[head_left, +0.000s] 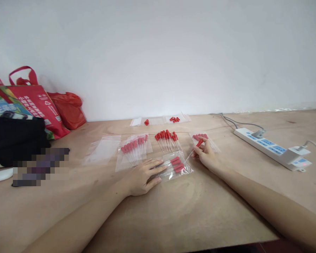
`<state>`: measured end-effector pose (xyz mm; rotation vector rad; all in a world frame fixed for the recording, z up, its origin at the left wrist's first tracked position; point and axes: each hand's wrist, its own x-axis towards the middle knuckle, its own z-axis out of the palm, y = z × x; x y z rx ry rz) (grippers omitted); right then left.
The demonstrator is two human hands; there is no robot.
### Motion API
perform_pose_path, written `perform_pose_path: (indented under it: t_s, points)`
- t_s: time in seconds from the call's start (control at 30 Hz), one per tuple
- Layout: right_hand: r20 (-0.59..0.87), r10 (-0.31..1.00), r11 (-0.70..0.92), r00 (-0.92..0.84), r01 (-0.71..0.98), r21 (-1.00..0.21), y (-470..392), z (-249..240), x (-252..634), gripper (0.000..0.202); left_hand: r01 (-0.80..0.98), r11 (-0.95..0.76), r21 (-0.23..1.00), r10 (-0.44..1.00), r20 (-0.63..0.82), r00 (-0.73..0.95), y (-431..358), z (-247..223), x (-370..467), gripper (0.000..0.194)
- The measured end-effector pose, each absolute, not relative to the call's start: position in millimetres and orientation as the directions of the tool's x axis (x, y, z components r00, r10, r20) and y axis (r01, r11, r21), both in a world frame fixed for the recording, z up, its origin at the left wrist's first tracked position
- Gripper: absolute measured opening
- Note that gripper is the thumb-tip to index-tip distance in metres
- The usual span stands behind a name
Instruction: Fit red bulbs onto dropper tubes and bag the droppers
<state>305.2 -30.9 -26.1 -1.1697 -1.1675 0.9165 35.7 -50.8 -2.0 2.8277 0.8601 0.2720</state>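
My left hand lies flat with fingers spread on a clear plastic bag. Inside that bag are several glass droppers with red rubber bulbs. To its right, my right hand pinches a single dropper near its red bulb, the thin glass tube slanting down toward the bag. Beyond the bag, a loose row of droppers lies fanned out on the table. A filled bag of droppers rests at the left, and another sits partly hidden behind my right hand.
Flat clear bags lie left of the droppers. Near the wall are loose red bulbs and glass tubes on bags. A white power strip with cables stands right; shopping bags and a black bag stand left.
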Motion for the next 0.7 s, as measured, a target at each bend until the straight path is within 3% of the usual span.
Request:
perform_pose_path:
  t_s: [0.1, 0.3, 0.7]
  points:
    - [0.251, 0.933, 0.231, 0.256, 0.107, -0.967, -28.2, -24.5, 315.9, 0.046, 0.527, -0.822, 0.216, 0.559, 0.129, 0.819, -50.3, -2.6, 35.0, 0.041]
    - [0.174, 0.966, 0.158, 0.192, 0.097, -0.983, -31.6, -26.5, 311.6, 0.042, 0.53, -0.816, 0.232, 0.563, 0.11, 0.819, -50.7, -1.1, 34.9, 0.041]
    - [0.052, 0.976, 0.082, 0.21, -0.133, -0.988, -44.9, -26.9, 292.4, 0.041, 0.521, -0.815, 0.254, 0.561, 0.119, 0.819, -51.0, -0.1, 36.3, 0.042]
